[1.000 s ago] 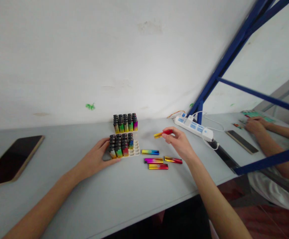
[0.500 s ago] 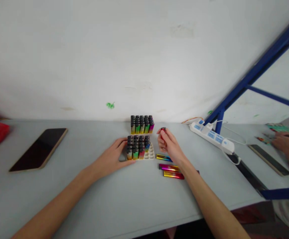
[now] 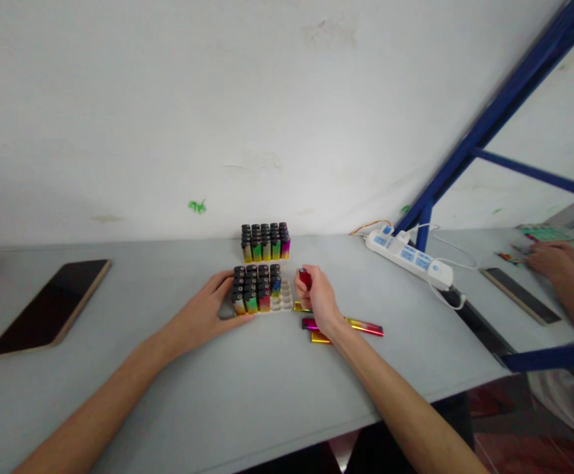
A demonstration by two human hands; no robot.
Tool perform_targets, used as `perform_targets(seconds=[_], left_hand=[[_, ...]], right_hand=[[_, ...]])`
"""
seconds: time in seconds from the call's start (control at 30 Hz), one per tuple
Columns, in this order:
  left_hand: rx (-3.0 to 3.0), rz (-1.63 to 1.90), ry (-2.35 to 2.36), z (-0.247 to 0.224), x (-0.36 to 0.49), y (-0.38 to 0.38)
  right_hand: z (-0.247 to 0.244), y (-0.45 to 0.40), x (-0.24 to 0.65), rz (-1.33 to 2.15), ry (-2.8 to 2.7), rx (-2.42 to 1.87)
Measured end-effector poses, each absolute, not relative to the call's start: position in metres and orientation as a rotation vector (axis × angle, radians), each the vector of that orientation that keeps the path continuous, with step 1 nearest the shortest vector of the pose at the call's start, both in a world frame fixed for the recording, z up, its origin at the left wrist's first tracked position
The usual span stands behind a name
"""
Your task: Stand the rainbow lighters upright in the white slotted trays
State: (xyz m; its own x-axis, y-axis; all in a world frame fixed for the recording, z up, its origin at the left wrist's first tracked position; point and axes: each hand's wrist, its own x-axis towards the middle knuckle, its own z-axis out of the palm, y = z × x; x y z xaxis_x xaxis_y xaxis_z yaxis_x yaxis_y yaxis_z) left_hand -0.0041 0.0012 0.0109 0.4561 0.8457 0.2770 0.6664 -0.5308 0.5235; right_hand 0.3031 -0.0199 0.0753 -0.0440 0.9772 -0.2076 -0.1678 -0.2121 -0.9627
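Note:
My left hand (image 3: 208, 316) steadies the nearer white tray (image 3: 283, 304) from its left side, thumb along the front edge and fingers behind. Black-topped lighters (image 3: 251, 299) stand upright in its left and middle rows, while several round holes at its right show bare. Just right of this tray, my right hand (image 3: 320, 293) is closed around a red lighter (image 3: 305, 278), whose end sticks up from the fist. Beneath and beside my right wrist lie several loose shiny lighters (image 3: 366, 326) in pink, gold and red, partly hidden by the hand.
Behind, against the wall, a second tray is filled with upright lighters (image 3: 266, 243). A phone-like dark slab (image 3: 47, 306) lies at left. To the right are a white power strip (image 3: 408, 257), its cables and a blue metal frame (image 3: 425, 217); beyond it, another person's hands (image 3: 556, 260).
My right hand has turned slightly, and more of the red lighter shows above the fist. My left hand keeps its hold on the tray. The whole view has shifted a little.

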Motion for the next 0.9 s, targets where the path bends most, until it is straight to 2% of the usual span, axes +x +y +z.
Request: perform_targets(seconds=[0.17, 0.3, 0.5, 0.57, 0.9], left_hand=[[2.394, 0.723, 1.271, 0.014, -0.005, 0.002], [2.373, 0.721, 1.264, 0.013, -0.006, 0.003], [2.346, 0.730, 1.260, 0.014, -0.003, 0.001], [2.348, 0.731, 1.256, 0.016, -0.002, -0.001], [2.364, 0.739, 1.262, 0.015, 0.001, -0.003]], right_hand=[[0.075, -0.017, 0.309, 1.532, -1.035, -1.140], [0.073, -0.015, 0.319, 1.446, -1.163, -1.045], [0.078, -0.023, 0.343, 0.793, -1.674, -1.050], [0.080, -0.026, 0.348, 0.677, -1.799, -1.054], [0.061, -0.022, 0.344, 0.692, -2.007, -1.031]])
